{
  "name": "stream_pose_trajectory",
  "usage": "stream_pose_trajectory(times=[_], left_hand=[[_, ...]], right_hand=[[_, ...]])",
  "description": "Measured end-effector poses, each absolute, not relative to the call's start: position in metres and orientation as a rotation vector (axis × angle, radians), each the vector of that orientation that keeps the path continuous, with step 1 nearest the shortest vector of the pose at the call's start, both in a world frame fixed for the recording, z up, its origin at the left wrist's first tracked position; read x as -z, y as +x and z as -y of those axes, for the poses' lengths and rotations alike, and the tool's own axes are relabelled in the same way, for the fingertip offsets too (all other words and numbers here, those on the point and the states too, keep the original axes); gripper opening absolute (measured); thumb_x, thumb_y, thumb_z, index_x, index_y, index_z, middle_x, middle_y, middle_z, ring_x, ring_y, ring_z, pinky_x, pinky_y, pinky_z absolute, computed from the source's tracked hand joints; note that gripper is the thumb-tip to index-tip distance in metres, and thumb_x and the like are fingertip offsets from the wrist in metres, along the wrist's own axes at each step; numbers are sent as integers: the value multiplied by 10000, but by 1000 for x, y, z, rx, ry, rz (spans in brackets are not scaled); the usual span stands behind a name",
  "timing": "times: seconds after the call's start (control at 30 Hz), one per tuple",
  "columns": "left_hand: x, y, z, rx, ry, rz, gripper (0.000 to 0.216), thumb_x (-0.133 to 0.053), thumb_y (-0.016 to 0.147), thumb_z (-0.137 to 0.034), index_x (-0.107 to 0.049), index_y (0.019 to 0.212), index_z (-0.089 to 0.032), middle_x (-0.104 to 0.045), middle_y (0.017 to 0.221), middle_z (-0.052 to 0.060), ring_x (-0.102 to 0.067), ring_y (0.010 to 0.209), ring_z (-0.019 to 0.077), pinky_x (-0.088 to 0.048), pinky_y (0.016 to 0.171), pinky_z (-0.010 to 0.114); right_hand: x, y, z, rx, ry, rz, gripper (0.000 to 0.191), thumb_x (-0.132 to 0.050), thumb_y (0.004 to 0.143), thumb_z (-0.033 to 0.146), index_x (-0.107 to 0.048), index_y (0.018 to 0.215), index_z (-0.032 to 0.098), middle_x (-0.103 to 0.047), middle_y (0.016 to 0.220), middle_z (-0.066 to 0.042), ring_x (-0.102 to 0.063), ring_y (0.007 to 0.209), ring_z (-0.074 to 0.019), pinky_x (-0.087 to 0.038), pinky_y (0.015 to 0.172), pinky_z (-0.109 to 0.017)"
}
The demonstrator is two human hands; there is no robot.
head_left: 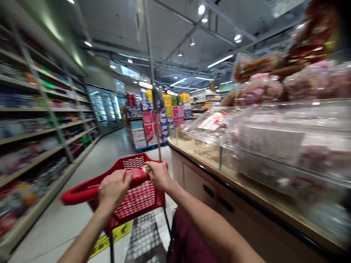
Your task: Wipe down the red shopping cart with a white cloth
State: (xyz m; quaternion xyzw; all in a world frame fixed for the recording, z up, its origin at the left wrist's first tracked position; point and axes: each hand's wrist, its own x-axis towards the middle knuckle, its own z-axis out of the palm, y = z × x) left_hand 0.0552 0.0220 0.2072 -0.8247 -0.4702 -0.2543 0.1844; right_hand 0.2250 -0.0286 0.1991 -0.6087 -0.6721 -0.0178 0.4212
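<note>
A red shopping cart with a mesh basket stands right in front of me in a store aisle. My left hand is closed over the cart's red handle bar. My right hand grips the same bar further right, fingers wrapped round it. A thin metal pole rises from the cart's far side. The view is smeared by motion.
Stocked shelves line the left side. A wooden counter with clear bins of bulk goods runs along the right. Stacked boxes and fridges stand ahead. Grey floor stretches between.
</note>
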Motion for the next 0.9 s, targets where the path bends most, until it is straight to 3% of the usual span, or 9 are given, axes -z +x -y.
stream_pose_trajectory(times=[0.13,0.27,0.47,0.63,0.8,0.9], left_hand=[[-194,51,-13,763,-2306,1300,389,-318,873,-356,-594,1049,-145,-613,1129,99,-529,1078,225,-354,942,366],[-186,49,-5,783,-2288,1395,381,-337,881,-344,-569,1096,-132,-586,1173,112,-489,1133,233,-323,977,395],[-182,35,3,905,-2339,1444,344,-333,894,-289,-542,1127,-146,-562,1209,112,-467,1163,222,-273,1016,466],[-179,1,8,996,-2239,1658,384,-312,897,-310,-531,1151,-122,-544,1232,119,-409,1213,245,-186,1050,512],[-190,1,12,1079,-2343,1665,390,-321,881,-267,-477,1212,-132,-490,1292,111,-380,1238,220,-209,1055,488],[-197,23,14,1174,-2522,1415,422,-335,870,-273,-403,1275,-176,-433,1344,84,-362,1248,186,-265,1046,433]], right_hand=[[-174,215,29,162,-1308,1694,425,-396,738,60,-589,1094,191,-598,1144,-63,-516,1083,-173,-366,965,-336],[-156,223,18,247,-1454,1457,406,-381,723,71,-622,1035,170,-603,1112,-107,-525,1075,-218,-387,946,-401],[-149,186,25,291,-1186,1687,479,-328,777,85,-520,1204,185,-545,1221,-76,-457,1163,-179,-352,999,-389],[-142,212,34,373,-1414,1477,407,-351,786,154,-563,1133,167,-571,1171,-107,-477,1129,-228,-338,979,-462],[-153,152,21,157,-1249,1565,426,-329,815,193,-527,1188,143,-513,1255,-114,-398,1216,-224,-269,1033,-445],[-166,133,16,-132,-1104,1456,470,-269,876,337,-441,1269,144,-510,1258,-123,-450,1177,-205,-343,985,-401]])
